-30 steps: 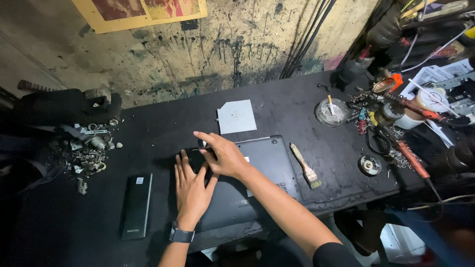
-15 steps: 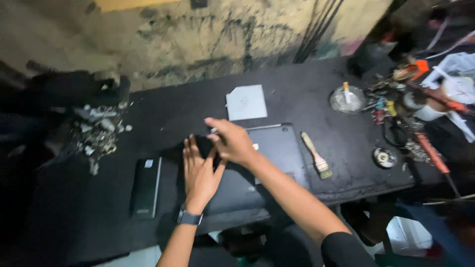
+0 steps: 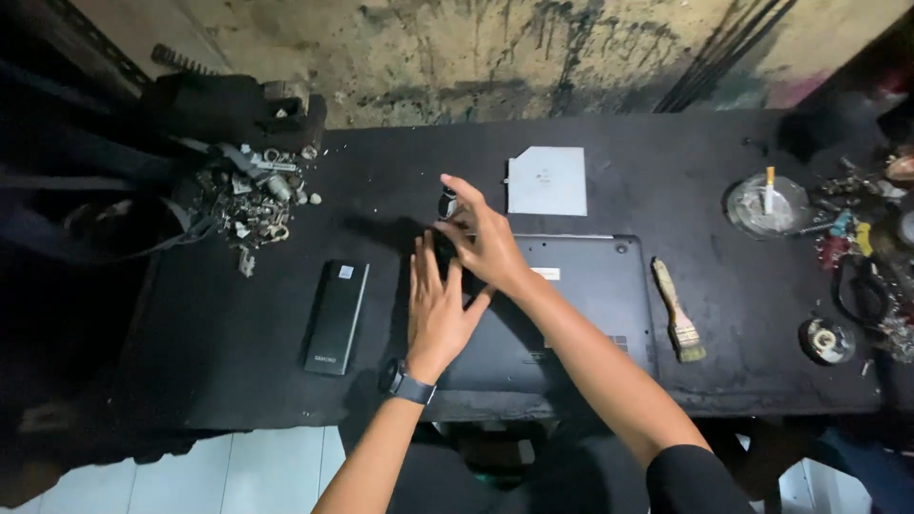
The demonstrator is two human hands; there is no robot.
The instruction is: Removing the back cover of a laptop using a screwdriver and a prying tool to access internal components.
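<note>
Dim light falls from above onto the black table [image 3: 666, 162], brightest on the stained wall [image 3: 457, 57] (the far left sinks into near-black), and the picture stays fairly sharp, with soft shadows under both arms.

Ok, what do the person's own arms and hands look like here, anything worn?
Both forearms are bare. The left hand has a dark wristwatch with a black band on its wrist. The right hand wears nothing; a black short sleeve shows on the right upper arm. No gloves or rings are visible.
</note>
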